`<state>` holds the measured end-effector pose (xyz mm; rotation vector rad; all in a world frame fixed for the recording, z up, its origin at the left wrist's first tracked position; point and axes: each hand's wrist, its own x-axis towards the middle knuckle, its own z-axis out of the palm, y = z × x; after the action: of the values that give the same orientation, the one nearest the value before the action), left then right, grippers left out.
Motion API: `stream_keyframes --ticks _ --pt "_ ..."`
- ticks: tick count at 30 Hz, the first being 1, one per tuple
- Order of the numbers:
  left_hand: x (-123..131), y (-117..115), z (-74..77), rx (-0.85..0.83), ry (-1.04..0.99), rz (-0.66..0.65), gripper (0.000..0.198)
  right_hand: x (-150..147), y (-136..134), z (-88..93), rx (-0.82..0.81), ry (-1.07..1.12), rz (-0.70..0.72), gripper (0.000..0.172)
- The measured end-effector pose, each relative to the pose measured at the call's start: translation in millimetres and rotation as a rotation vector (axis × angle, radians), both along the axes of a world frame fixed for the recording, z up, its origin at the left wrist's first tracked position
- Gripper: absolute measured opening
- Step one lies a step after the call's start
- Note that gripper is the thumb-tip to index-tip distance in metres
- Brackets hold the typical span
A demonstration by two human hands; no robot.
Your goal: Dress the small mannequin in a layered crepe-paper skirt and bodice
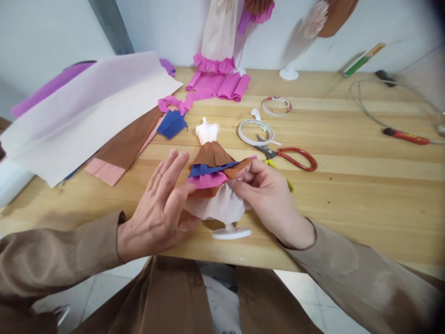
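Nearest, the brown sleeves (333, 260) reach in over the front edge of the wooden bench (365, 199). Just inside that edge stands the round white base (231, 233) of a small upright dress form, between the two hands. Above the base hangs a pale underskirt (225, 204), its right side just under the right hand's thumb.

The left hand (158, 208) is at the dress's left side, its fingers spread and gripping nothing. One fingertip meets the left edge of the magenta layer (206, 181); whether it presses there cannot be told. The right hand (274, 195) is at the opposite side, thumb and forefinger pinched together on the outer end of a brown strip (241, 170), drawn out to the right of the skirt. Between the two sets of fingers the layers overlap: magenta, then a blue layer (210, 169), then a brown top layer (212, 154) gathered at the waist. The white bodice (206, 133) rises beyond the fingertips, clear of both hands.

Past the right hand lie red-handled scissors (283, 151), their blades next to a roll of tape (242, 132); a second roll (264, 107) sits farther back. Beyond the left hand are blue paper pieces (172, 124) and a large white sheet (93, 104). Farthest, folded magenta paper (219, 86) lies below a pale dress with a magenta hem (219, 37), by the wall.
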<state>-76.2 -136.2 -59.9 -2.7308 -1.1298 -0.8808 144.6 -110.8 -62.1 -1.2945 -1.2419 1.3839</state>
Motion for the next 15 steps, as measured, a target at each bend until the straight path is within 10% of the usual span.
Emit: stream_keyframes --ticks 15 --pt "-8.4 6.0 -5.3 0.414 -0.018 -0.016 0.025 0.4 0.1 -5.0 0.072 -0.056 0.030 0.022"
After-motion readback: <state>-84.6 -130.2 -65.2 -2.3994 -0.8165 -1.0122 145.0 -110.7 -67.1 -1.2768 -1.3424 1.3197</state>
